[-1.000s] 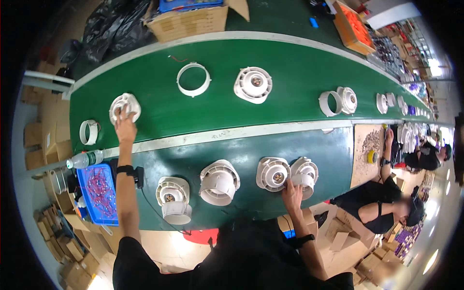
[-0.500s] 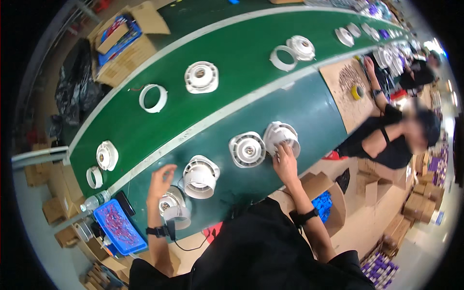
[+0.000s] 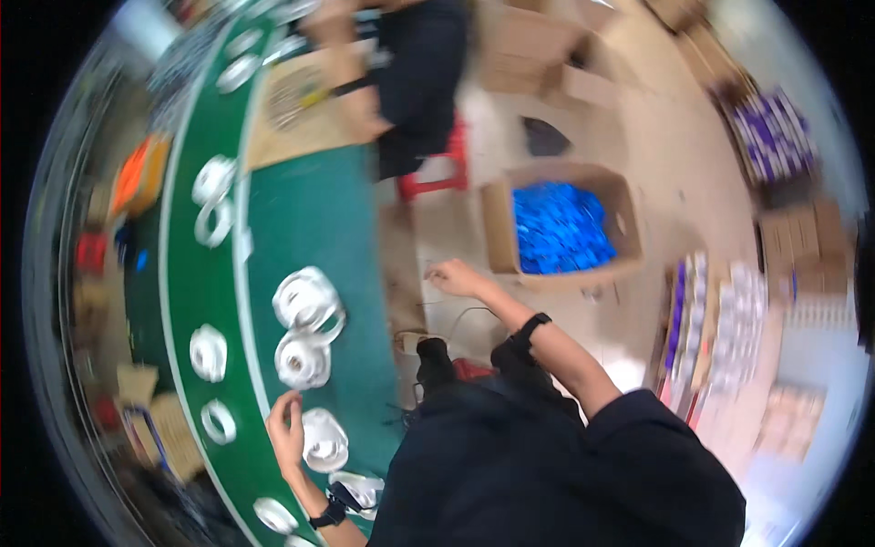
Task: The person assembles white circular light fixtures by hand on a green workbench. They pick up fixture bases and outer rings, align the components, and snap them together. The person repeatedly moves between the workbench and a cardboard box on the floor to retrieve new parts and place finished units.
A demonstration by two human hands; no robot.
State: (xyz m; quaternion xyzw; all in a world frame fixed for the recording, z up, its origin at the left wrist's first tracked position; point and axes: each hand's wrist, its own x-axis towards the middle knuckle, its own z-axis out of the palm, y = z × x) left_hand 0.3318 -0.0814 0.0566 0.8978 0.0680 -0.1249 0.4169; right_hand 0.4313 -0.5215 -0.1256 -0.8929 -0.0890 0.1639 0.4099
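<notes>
My left hand (image 3: 284, 430) is at the near part of the workbench, thumb and fingers apart, holding nothing. It is beside a white round plastic housing (image 3: 325, 441); whether they touch I cannot tell. Farther along lie a second white housing (image 3: 302, 359) and a third (image 3: 304, 297), with a white ring (image 3: 328, 323) against the third. Another white part (image 3: 358, 490) sits close to my left wrist. My right hand (image 3: 459, 277) hangs off the bench over the floor, fingers loosely stretched and nothing visible in them. Motion blurs the picture.
A cardboard box (image 3: 499, 228) of blue pieces (image 3: 561, 228) stands beyond my right hand. Left of the workbench (image 3: 355, 273) runs a green conveyor (image 3: 202, 292) with white housings and rings. A co-worker (image 3: 419, 87) is at the far end by a red stool (image 3: 458, 157).
The view has swung to the right. My right hand has let go of the white ring and moved off the bench toward the box. My left hand stays near the housings.
</notes>
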